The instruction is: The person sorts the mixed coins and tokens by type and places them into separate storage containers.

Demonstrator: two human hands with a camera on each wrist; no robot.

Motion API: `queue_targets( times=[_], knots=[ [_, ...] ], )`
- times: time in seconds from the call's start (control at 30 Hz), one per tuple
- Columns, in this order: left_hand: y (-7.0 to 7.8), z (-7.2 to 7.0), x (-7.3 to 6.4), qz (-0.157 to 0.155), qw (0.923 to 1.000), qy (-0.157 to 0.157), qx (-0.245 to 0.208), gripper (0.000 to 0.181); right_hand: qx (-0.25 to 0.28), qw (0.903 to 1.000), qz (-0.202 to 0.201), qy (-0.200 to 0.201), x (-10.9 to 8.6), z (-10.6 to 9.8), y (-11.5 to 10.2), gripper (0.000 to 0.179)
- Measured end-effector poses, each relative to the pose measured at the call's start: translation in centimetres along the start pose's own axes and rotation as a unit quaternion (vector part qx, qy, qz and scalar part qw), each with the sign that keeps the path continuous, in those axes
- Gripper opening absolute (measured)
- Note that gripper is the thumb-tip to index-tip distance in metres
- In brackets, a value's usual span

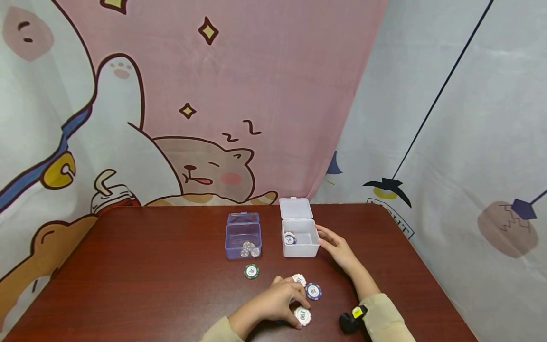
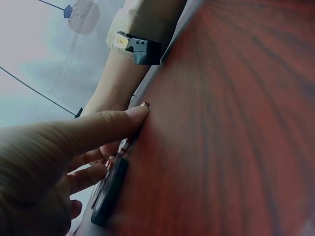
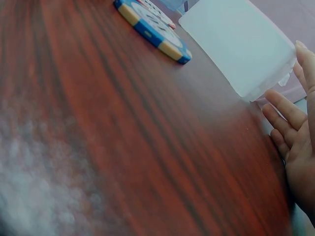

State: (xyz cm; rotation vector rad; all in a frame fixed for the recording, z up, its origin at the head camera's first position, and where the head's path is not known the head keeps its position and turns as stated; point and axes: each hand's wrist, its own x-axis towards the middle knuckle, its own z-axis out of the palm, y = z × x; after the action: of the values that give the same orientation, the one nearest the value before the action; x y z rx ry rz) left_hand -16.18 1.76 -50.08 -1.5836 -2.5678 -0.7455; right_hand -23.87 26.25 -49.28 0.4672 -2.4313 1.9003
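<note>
Pinching white 100 poker chip [image 1: 303,316] at surface [image 1: 171,285]: left hand [image 1: 283,298], fingers partly curled | right hand [image 1: 340,250]: relaxed, beside white box [image 1: 300,251] | Judged light, stiff, slick; grip opposite rim edges

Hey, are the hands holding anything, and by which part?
The left hand is at the rim of the white 100 chip; whether it's gripped, I can't tell. The right hand is at the right side of the white box; no grip shows.
</note>
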Motion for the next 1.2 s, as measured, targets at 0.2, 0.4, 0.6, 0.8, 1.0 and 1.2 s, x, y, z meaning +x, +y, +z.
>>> queue_targets(
  times=[0.2,0.4,0.6,0.8,1.0,1.2],
  knots=[
    [-0.1,0.0,0.1,0.003,1.0,0.0,0.003,0.037,0.001,1.0,0.0,-0.001,0.1,0.0,-0.1,0.045],
    [0.0,-0.1,0.0,0.004,1.0,0.0,-0.004,0.036,0.004,1.0,-0.003,-0.004,0.2,0.0,-0.1,0.045],
    [-0.1,-0.1,0.1,-0.002,0.9996,0.017,-0.021,0.035,0.007,1.0,-0.003,-0.004,0.2,-0.1,-0.1,0.045],
    [-0.2,-0.4,0.3,-0.017,0.9979,0.05,-0.037,0.035,0.006,1.0,-0.005,-0.003,0.2,-0.1,-0.1,0.045],
    [-0.5,-0.7,0.7,-0.035,0.9937,0.093,-0.053,0.039,0.0,1.0,-0.003,-0.002,0.0,-0.1,-0.2,0.046],
    [-0.6,-1.2,1.0,-0.062,0.988,0.119,-0.077,0.039,-0.006,0.9999,0.01,-0.003,-0.1,0.0,-0.3,0.046]
  ],
)
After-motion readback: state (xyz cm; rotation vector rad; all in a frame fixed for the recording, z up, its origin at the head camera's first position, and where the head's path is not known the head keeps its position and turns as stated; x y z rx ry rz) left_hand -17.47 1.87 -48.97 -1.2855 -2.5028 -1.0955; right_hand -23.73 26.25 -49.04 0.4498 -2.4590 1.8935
